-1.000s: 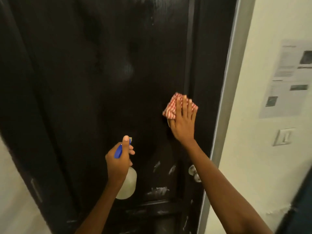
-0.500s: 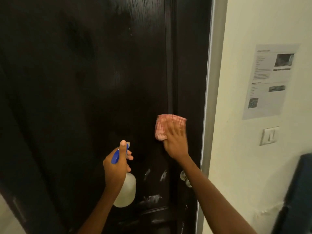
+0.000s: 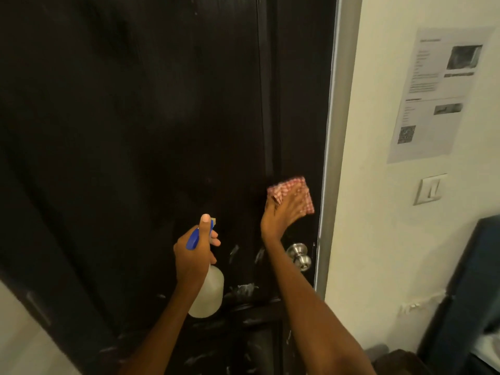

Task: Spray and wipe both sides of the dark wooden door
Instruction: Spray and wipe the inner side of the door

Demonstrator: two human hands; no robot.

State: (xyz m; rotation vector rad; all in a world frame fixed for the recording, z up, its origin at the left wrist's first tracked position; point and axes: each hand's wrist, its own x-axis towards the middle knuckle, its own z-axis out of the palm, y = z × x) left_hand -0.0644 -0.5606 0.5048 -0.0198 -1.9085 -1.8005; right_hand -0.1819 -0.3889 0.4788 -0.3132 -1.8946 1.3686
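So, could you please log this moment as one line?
right hand presses cloth on door above knob | left hand grips spray bottle | white streaks below

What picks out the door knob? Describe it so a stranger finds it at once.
Take the dark wooden door and follow its right edge, beside the grey frame, downwards. Below the red-and-white checked cloth that the right hand presses sits the round silver metal knob. It alone on the door is shiny metal.

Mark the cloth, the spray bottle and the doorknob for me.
cloth (image 3: 290, 184): head view, checked upper part.
spray bottle (image 3: 209, 293): head view, pale lower body.
doorknob (image 3: 303, 260): head view, round metal end.
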